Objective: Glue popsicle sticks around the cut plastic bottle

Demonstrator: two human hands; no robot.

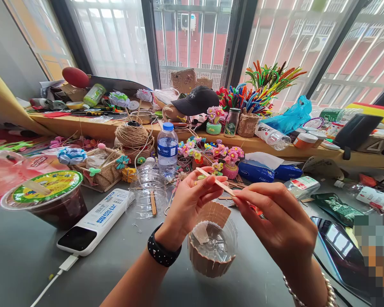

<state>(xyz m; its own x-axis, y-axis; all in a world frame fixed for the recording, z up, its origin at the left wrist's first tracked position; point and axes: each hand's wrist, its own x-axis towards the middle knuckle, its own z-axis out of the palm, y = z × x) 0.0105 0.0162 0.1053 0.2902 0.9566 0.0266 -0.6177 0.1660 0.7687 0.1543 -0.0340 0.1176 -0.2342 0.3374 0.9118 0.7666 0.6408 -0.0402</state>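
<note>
Left grip [187, 200] and right grip [275, 221] pinch one wooden stick [215, 181]. Stick hangs just above the slat-clad cup [208, 264].

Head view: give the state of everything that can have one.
Left hand, pinching the stick.
Right hand, pinching its other end.
Stick, held in the air, tilted.
Tub, upright, open, partly clad in sticks.
Water bottle, upright, capped.
Drink cup, lid sealed.
Power bank, cable plugged in.
</note>
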